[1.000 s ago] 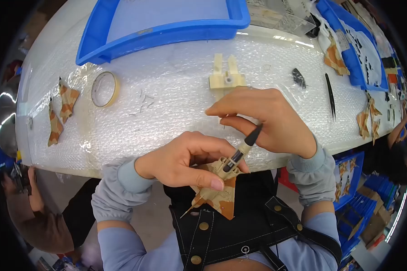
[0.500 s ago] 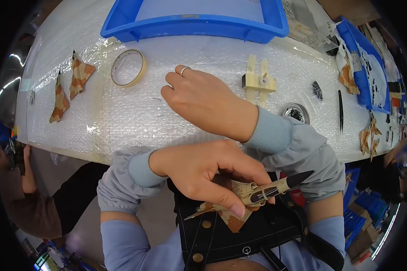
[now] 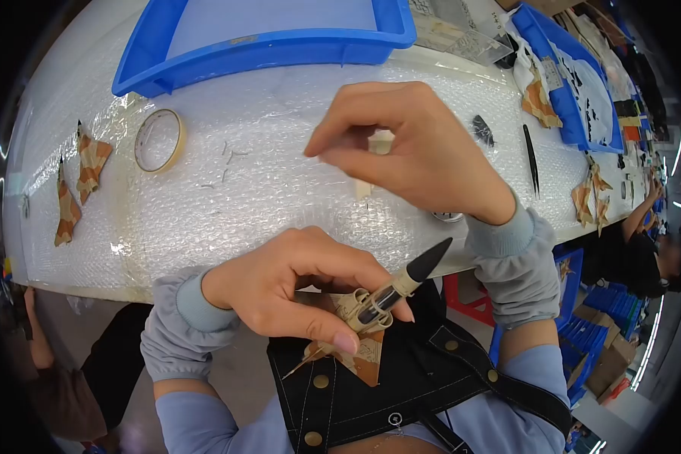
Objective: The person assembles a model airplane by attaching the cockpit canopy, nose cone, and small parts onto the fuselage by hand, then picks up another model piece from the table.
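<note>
My left hand (image 3: 287,284) is closed around a model fighter jet (image 3: 382,303) in tan and orange-brown camouflage, held over my black apron (image 3: 408,397). The jet's black nose cone points up and to the right. Above the table is my right hand (image 3: 439,151), its thumb and fingertips pinched together; whatever may be between them is too small to make out. Behind that hand, a cream-coloured block fixture (image 3: 364,188) is mostly hidden. Several thin metal pins (image 3: 235,154) lie on the bubble wrap (image 3: 204,219) to its left.
A blue tray (image 3: 257,44) stands at the back, with a tape roll (image 3: 179,147) before it. Camouflaged parts (image 3: 93,163) lie at left. Black tweezers (image 3: 532,160), a small black piece (image 3: 483,130) and a blue bin (image 3: 579,144) are at right. Other people sit at both sides.
My right hand has moved rightward from beside the pins, which now show, and covers much of the fixture. The jet's nose has tipped further upward. The whole view has shifted.
</note>
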{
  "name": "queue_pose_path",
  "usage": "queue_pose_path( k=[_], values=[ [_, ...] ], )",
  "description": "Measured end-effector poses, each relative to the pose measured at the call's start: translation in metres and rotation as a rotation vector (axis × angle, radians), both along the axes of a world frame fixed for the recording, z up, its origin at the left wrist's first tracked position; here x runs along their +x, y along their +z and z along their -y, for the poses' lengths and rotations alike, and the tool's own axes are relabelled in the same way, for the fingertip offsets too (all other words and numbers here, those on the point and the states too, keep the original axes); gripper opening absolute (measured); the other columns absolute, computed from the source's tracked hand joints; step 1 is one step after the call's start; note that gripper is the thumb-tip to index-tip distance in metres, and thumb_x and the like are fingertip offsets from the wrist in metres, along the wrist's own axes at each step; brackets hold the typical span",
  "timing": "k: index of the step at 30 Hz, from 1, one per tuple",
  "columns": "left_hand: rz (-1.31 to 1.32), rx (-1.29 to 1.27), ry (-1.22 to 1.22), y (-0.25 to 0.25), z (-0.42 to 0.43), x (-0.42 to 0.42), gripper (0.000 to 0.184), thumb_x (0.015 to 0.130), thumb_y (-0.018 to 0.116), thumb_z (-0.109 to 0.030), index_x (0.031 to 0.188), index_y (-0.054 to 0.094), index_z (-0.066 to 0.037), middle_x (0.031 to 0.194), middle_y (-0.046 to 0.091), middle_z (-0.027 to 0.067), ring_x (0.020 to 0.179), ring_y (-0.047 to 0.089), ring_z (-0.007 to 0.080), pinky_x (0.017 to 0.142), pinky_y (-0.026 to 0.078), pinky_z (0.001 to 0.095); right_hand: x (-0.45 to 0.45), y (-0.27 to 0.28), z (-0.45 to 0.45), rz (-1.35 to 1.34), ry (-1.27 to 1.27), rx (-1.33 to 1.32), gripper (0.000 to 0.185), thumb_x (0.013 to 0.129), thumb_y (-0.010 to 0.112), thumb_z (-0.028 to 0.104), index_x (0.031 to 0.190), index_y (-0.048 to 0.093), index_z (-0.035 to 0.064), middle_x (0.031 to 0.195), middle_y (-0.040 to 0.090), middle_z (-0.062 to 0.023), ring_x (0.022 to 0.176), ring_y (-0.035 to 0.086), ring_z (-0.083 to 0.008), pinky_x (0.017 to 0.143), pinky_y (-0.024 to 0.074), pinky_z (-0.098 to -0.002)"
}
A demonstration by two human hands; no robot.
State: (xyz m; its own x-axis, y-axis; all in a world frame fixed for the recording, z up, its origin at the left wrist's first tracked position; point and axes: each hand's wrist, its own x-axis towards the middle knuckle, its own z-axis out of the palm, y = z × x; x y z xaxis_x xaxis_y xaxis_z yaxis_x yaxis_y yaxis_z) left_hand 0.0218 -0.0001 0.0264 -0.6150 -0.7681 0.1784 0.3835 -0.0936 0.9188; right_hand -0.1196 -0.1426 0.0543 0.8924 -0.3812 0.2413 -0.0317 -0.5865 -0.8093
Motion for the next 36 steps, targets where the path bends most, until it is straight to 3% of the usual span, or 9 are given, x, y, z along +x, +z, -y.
queue_pose_path(
  k=[4, 7, 12, 15, 17, 20, 23, 33, 36],
  values=[
    [0.000, 0.281, 0.157, -0.003, -0.002, -0.006, 0.047, 0.075, 0.080, -0.016, 0.109, 0.061, 0.011, 0.093, 0.069, 0.0169, 0.084, 0.070, 0.0222, 0.074, 0.055, 0.0293, -0.044, -0.008, 0.023, 0.039, -0.181, 0.369, 0.017, 0.079, 0.074, 0.006, 0.093, 0.071, -0.0025, 0.085, 0.071, -0.0119, 0.078, 0.068, -0.0150, 0.072, 0.0539, -0.0245],
    [0.064, 0.362, 0.255, -0.003, 0.005, -0.009, 0.052, 0.075, 0.079, -0.024, 0.111, 0.060, 0.008, 0.091, 0.068, 0.0142, 0.086, 0.069, 0.0211, 0.078, 0.053, 0.0295, -0.058, -0.022, 0.033, 0.061, -0.250, 0.473, 0.014, 0.080, 0.073, 0.002, 0.092, 0.071, -0.0031, 0.088, 0.071, -0.0103, 0.081, 0.068, -0.0141, 0.073, 0.0542, -0.0233],
    [0.154, 0.367, 0.399, -0.012, 0.012, -0.013, 0.055, 0.079, 0.071, -0.034, 0.115, 0.057, 0.005, 0.090, 0.067, 0.0117, 0.081, 0.067, 0.0163, 0.077, 0.053, 0.0276, -0.056, -0.040, 0.035, 0.065, -0.313, 0.401, 0.012, 0.079, 0.073, 0.004, 0.090, 0.071, -0.0018, 0.085, 0.071, -0.0085, 0.077, 0.065, -0.0115, 0.071, 0.0515, -0.0227],
    [0.027, 0.341, 0.397, -0.020, 0.012, -0.010, 0.038, 0.088, 0.065, -0.016, 0.119, 0.056, 0.003, 0.096, 0.065, 0.0074, 0.089, 0.062, 0.0111, 0.081, 0.050, 0.0262, -0.054, -0.048, 0.035, 0.089, -0.323, 0.244, 0.010, 0.079, 0.072, 0.005, 0.088, 0.071, 0.0005, 0.081, 0.067, -0.0050, 0.070, 0.059, -0.0096, 0.064, 0.0471, -0.0224],
    [0.010, 0.356, 0.429, -0.020, 0.012, -0.010, 0.037, 0.088, 0.063, -0.016, 0.119, 0.055, 0.003, 0.096, 0.064, 0.0079, 0.089, 0.062, 0.0112, 0.081, 0.050, 0.0263, -0.053, -0.047, 0.034, 0.050, -0.332, 0.078, 0.008, 0.079, 0.072, 0.005, 0.086, 0.071, 0.0017, 0.078, 0.063, -0.0034, 0.066, 0.053, -0.0095, 0.061, 0.0437, -0.0232],
    [-0.017, 0.381, 0.456, -0.020, 0.013, -0.009, 0.037, 0.089, 0.063, -0.015, 0.119, 0.055, 0.003, 0.097, 0.064, 0.0084, 0.089, 0.063, 0.0111, 0.081, 0.051, 0.0263, -0.050, -0.048, 0.030, 0.089, -0.335, 0.070, 0.007, 0.078, 0.072, 0.005, 0.084, 0.071, 0.0020, 0.077, 0.058, -0.0035, 0.063, 0.048, -0.0108, 0.058, 0.0413, -0.0245],
    [-0.024, 0.388, 0.472, -0.021, 0.013, -0.010, 0.036, 0.089, 0.062, -0.015, 0.119, 0.054, 0.003, 0.098, 0.064, 0.0083, 0.088, 0.063, 0.0109, 0.081, 0.051, 0.0261, -0.052, -0.045, 0.030, 0.034, -0.312, 0.061, 0.007, 0.079, 0.069, -0.001, 0.086, 0.069, -0.0008, 0.083, 0.061, -0.0039, 0.073, 0.053, -0.0096, 0.066, 0.0422, -0.0233],
    [-0.015, 0.391, 0.476, -0.020, 0.013, -0.009, 0.036, 0.089, 0.062, -0.014, 0.119, 0.054, 0.004, 0.097, 0.063, 0.0070, 0.088, 0.061, 0.0101, 0.080, 0.050, 0.0255, -0.050, -0.048, 0.030, 0.035, -0.311, 0.124, 0.006, 0.080, 0.069, -0.001, 0.086, 0.068, -0.0023, 0.086, 0.061, -0.0057, 0.078, 0.056, -0.0118, 0.070, 0.0451, -0.0244],
    [0.081, 0.458, 0.545, -0.015, 0.014, -0.013, 0.055, 0.080, 0.070, -0.034, 0.117, 0.055, 0.005, 0.088, 0.065, 0.0087, 0.079, 0.064, 0.0125, 0.074, 0.051, 0.0244, -0.050, -0.048, 0.031, 0.018, -0.312, 0.135, 0.006, 0.081, 0.069, -0.001, 0.087, 0.068, -0.0027, 0.086, 0.061, -0.0061, 0.079, 0.057, -0.0127, 0.073, 0.0462, -0.0249]
  ],
)
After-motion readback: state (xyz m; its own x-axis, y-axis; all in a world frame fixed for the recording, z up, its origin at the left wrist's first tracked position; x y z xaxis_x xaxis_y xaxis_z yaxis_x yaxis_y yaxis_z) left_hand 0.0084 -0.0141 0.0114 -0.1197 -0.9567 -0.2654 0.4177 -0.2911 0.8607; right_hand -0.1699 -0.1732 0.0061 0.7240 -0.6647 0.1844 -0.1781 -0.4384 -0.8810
